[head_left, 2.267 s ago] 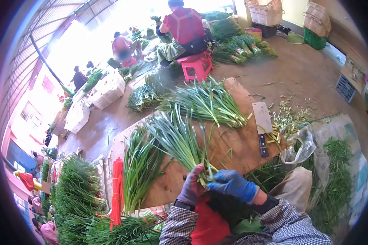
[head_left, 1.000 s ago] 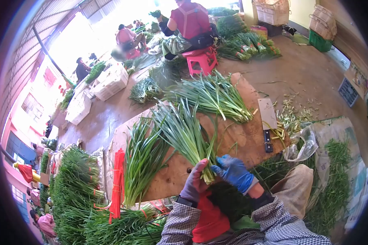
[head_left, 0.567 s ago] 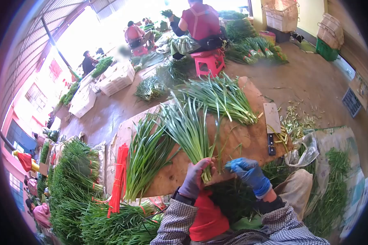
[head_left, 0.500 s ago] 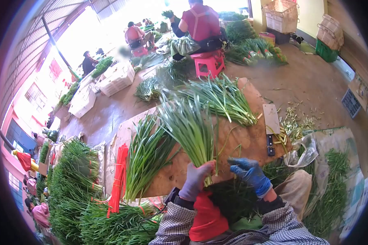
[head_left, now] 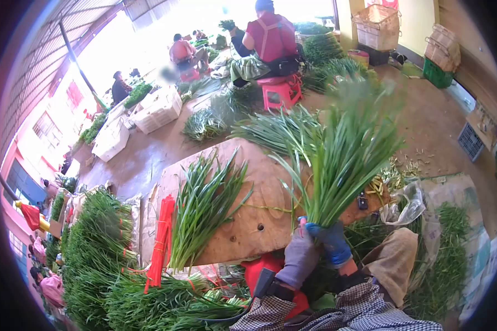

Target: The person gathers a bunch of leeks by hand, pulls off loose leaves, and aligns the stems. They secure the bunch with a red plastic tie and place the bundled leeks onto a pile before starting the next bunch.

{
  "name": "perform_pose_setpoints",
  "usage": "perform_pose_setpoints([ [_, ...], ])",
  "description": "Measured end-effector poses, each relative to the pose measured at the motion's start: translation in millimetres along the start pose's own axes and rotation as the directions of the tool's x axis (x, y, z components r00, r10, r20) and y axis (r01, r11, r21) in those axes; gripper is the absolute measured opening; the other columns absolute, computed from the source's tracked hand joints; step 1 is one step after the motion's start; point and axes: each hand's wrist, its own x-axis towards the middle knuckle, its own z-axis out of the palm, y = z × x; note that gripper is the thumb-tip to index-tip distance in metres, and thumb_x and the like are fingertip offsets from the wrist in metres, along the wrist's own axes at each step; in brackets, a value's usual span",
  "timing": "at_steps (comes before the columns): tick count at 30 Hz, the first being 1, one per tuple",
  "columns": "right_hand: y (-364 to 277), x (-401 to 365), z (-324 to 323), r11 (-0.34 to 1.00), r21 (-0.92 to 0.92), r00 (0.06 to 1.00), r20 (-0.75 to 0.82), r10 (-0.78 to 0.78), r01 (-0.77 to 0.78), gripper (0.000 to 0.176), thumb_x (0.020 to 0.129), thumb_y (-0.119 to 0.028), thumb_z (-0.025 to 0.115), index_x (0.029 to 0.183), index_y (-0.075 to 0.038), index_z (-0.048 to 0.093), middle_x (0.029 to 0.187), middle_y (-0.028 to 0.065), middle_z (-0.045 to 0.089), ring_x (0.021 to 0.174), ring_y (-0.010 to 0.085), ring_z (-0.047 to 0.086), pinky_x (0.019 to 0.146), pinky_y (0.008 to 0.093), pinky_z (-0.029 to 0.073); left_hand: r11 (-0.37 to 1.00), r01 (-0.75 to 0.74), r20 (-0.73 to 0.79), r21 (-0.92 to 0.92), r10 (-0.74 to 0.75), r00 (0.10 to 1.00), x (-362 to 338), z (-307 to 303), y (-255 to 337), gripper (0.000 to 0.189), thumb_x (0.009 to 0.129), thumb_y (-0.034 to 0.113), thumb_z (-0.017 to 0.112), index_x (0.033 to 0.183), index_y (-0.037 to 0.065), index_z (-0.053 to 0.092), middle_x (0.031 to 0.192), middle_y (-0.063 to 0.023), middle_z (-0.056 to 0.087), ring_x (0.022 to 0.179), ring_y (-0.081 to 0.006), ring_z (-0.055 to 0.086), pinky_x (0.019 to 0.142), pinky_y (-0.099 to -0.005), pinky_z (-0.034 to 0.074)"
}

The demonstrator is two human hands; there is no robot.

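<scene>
An upright, fanned-out bunch of garlic chives [head_left: 345,165] stands over the right part of the wooden board [head_left: 254,220]. Wrapped round its lower stems, my left hand [head_left: 302,258] wears a grey-purple glove. My right hand [head_left: 334,244], in a blue glove, is closed on the stem ends right beside it; the fingers overlap and partly hide each other. To the left, a smaller pile of chives [head_left: 204,204] lies on the board. More chives [head_left: 281,129] rest along its far edge, partly behind the bunch. A knife's dark handle [head_left: 362,201] shows at the right, its blade covered by leaves.
Red ties [head_left: 161,243] hang over the board's left edge. Bundled chives [head_left: 96,243] are heaped at my left. A plastic bag [head_left: 407,204] and trimmings lie right. A co-worker [head_left: 270,38] sits ahead on a pink stool [head_left: 280,92]; white crates [head_left: 157,107] stand farther left.
The bunch has moved right across the board with my left hand, now covering the knife blade. My right hand has come in and closed on the stems.
</scene>
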Motion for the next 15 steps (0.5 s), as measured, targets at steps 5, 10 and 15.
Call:
perform_pose_setpoints([
  [5,-19,-6,-33,0.994,0.103,0.998,-0.044,0.041,-0.036,0.027,0.078,-0.012,0.077,0.102,0.000,0.069,0.095,0.0083,0.072,0.082,0.0125,0.067,0.072,0.0288,0.054,0.889,-0.029,0.155,-0.457,0.111,0.982,-17,-19,22,0.099,0.081,0.029,0.075,0.149,-0.004,0.012,0.134,-0.0295,0.045,0.123,-0.0345,0.052,0.097,-0.0374,0.046],
  [10,-59,-22,-52,0.967,0.176,0.966,0.217,0.144,-0.184,0.033,0.077,-0.014,0.078,0.105,-0.002,0.069,0.098,0.0084,0.072,0.084,0.0127,0.067,0.076,0.0295,0.054,0.459,0.402,0.423,-0.792,-0.061,0.904,-11,-67,1,0.088,0.085,0.024,0.074,0.150,0.002,0.018,0.140,-0.0242,0.041,0.128,-0.0298,0.047,0.101,-0.0392,0.043],
  [15,-60,-52,-28,0.976,-0.213,0.871,0.485,0.071,0.039,0.037,0.077,-0.018,0.079,0.110,-0.003,0.068,0.099,0.0055,0.072,0.089,0.0095,0.063,0.081,0.0293,0.053,0.188,0.550,0.577,-0.813,0.136,0.806,25,-102,-11,0.081,0.084,0.036,0.073,0.145,0.004,0.031,0.135,-0.0149,0.050,0.121,-0.0238,0.054,0.099,-0.0384,0.047],
])
